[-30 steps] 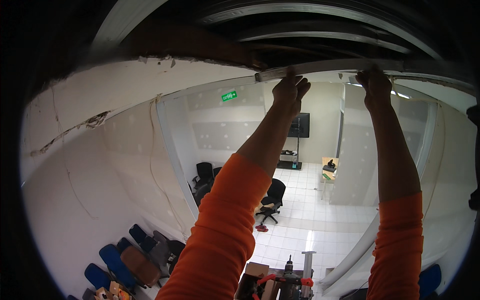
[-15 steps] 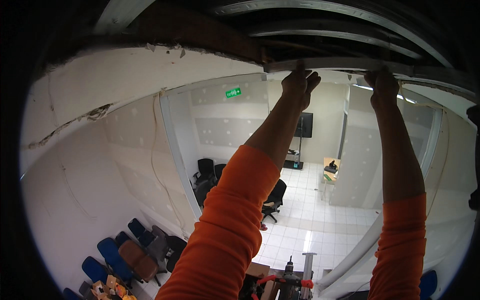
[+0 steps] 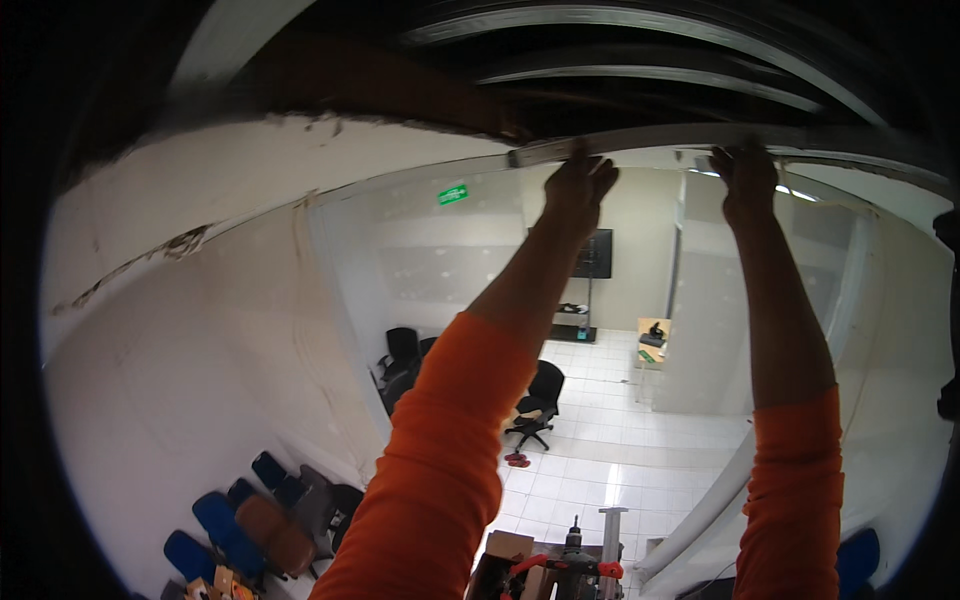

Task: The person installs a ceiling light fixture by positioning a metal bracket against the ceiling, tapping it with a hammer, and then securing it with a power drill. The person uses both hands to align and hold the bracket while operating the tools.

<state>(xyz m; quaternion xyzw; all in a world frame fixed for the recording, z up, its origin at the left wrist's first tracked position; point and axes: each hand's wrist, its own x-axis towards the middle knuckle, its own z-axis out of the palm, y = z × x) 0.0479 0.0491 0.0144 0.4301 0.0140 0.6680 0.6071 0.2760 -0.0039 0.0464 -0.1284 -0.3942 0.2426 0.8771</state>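
Observation:
Overhead, a long grey metal channel (image 3: 660,138) runs across the opening beneath the dark ceiling framing. Both my arms, in orange sleeves, reach up to it. My left hand (image 3: 582,188) grips its underside near the left end, some fingers curved up beside it. Farther right, my right hand (image 3: 745,178) is closed on the same channel, fingertips partly lost in shadow. A cracked white wall edge (image 3: 250,150) adjoins the framing on the left. Below me are a drill (image 3: 574,540), a red-handled tool (image 3: 608,570) and a cardboard box (image 3: 510,548).
Stacked chairs (image 3: 260,520) line the lower left wall. Beyond the opening are black office chairs (image 3: 540,400), a screen on a stand (image 3: 595,252) and a small wooden table (image 3: 652,330). A green sign (image 3: 453,194) hangs on the patched wall. A long pale roll (image 3: 700,525) leans at the right.
The view shifted right and up in the picture, then back left and down, slightly blurred now. My hands stay on the channel in much the same places along it.

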